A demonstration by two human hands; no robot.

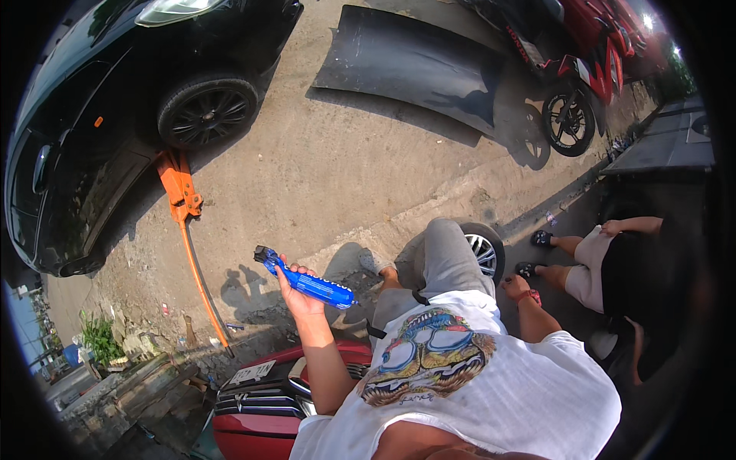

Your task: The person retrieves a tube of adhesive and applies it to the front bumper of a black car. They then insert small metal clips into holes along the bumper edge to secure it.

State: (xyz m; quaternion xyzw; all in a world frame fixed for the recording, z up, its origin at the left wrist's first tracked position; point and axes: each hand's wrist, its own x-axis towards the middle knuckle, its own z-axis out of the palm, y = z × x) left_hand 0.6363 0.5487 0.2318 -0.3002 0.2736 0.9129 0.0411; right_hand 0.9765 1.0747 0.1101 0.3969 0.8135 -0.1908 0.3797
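The left forearm rises with its elbow bent, bringing the left hand (301, 300) to the right of the orange jack (181, 192), the landmark here. Its fingers wrap one blue container (320, 289), black-ended, held tilted above the ground to the right of the jack's handle. The right arm bends inward, with the right hand (514, 287) well to the jack's right, near one silver-spoked wheel (489, 250); its fingers look curled, but whether they grip anything I cannot tell. One black car (77, 165) stands over the jack's head; one dark panel (406, 65) lies beyond it, rightward.
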